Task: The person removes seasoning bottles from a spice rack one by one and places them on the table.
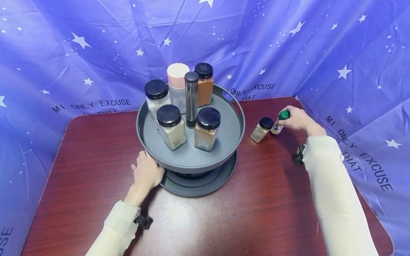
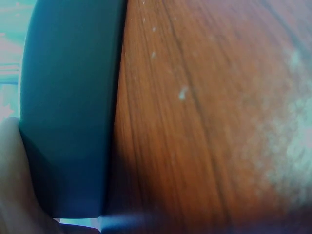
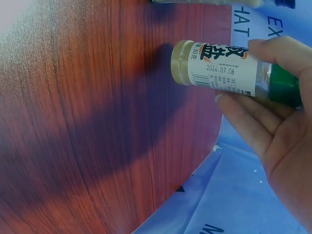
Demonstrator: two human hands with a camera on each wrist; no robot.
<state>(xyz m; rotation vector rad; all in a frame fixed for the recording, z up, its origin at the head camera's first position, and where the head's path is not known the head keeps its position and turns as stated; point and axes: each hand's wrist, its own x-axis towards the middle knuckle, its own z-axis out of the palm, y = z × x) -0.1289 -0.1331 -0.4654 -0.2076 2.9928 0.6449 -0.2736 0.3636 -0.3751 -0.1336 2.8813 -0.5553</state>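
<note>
In the head view my right hand (image 1: 298, 119) holds a small seasoning bottle (image 1: 276, 128) with a green cap. The right wrist view shows the thumb and fingers around the bottle's (image 3: 222, 67) label and cap end; whether its base touches the table cannot be made out. Just left of it stands a black-lidded spice jar (image 1: 260, 131). My left hand (image 1: 147, 172) grips the left edge of a grey two-tier turntable (image 1: 190, 169) at its lower tier. Close up, the left wrist view shows the tray's dark rim (image 2: 73, 107) against part of that hand (image 2: 14, 180).
Several jars stand on the upper tier, among them a front right jar (image 1: 206, 131), an orange-brown jar (image 1: 205, 87) and a pink-and-white container (image 1: 178, 76). A dark post (image 1: 191, 101) rises at its middle. Starry blue cloth (image 1: 105, 53) surrounds the reddish wooden table (image 1: 93, 153).
</note>
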